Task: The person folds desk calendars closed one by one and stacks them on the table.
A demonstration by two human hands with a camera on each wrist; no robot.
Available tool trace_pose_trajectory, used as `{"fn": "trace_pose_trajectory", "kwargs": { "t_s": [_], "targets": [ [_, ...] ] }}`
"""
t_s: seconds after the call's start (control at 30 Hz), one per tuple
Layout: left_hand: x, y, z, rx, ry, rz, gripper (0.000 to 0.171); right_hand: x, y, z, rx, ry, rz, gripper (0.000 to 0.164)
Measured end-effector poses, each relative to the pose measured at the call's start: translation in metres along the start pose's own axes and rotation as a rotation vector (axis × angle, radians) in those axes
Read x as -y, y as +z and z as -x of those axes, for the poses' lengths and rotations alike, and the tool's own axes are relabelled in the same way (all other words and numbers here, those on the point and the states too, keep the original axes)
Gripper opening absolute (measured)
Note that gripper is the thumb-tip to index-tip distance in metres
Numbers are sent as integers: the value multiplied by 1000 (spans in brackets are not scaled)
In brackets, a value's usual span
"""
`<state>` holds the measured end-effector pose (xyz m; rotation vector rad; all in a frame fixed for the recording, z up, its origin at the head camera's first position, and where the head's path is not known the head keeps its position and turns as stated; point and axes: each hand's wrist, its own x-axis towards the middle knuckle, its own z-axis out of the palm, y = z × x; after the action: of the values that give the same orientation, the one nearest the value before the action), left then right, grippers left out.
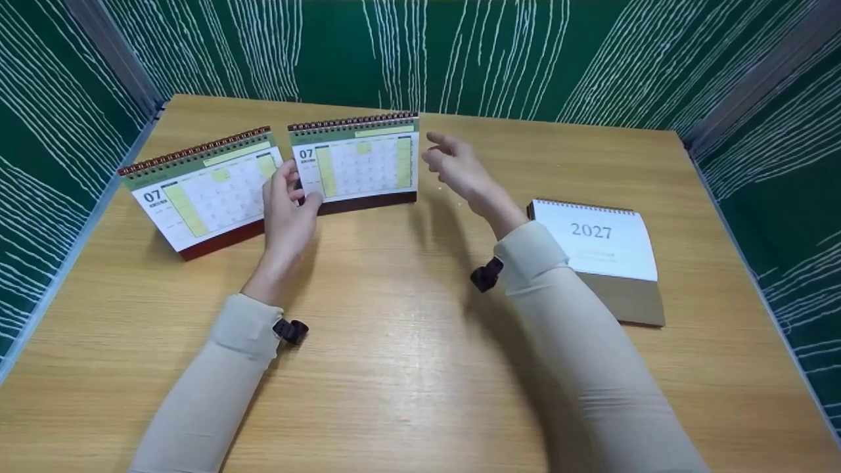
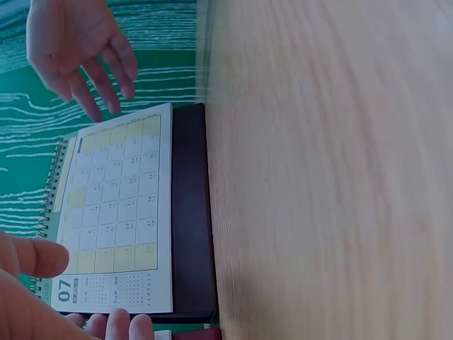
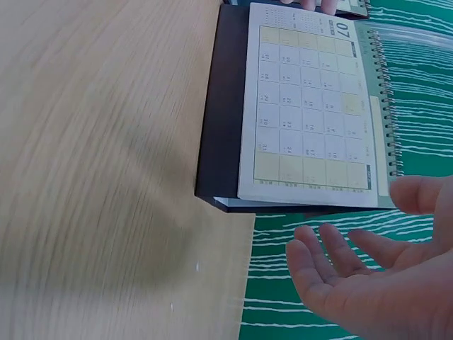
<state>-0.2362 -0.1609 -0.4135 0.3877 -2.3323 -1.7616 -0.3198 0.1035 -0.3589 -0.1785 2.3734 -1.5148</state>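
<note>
Two standing desk calendars show month 07 at the back of the table. My left hand is at the left edge of the middle calendar, in the gap between it and the left calendar. In the left wrist view the thumb and fingertips lie apart by that edge, not closed round it; whether they touch it I cannot tell. Off the middle calendar's right edge my right hand is held in the air, fingers loosely spread, with nothing in them.
A third desk calendar, its white page reading 2027, stands at the right, partly behind my right sleeve. The wooden table ends at green walls with white streaks. Each wrist carries a small black camera.
</note>
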Motion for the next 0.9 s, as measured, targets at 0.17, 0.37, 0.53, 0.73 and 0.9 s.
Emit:
{"fn": "trace_pose_trajectory", "kwargs": {
  "t_s": [0.17, 0.37, 0.53, 0.73, 0.9],
  "targets": [
    [0, 4, 3, 9, 8, -20, 76, 4, 9, -8, 27, 23, -95, 59],
    [1, 8, 5, 17, -3, -57, 83, 4, 20, -15, 41, 46, -109, 59],
    [2, 12, 5, 21, 10, -81, 84, 5, 22, -18, 13, 79, -105, 65],
    [3, 10, 6, 18, 29, -115, 85, 5, 24, -22, 25, 83, -146, 72],
    [1, 7, 5, 26, 29, -114, 86, 8, 23, -24, 31, 104, -175, 74]
  ]
}}
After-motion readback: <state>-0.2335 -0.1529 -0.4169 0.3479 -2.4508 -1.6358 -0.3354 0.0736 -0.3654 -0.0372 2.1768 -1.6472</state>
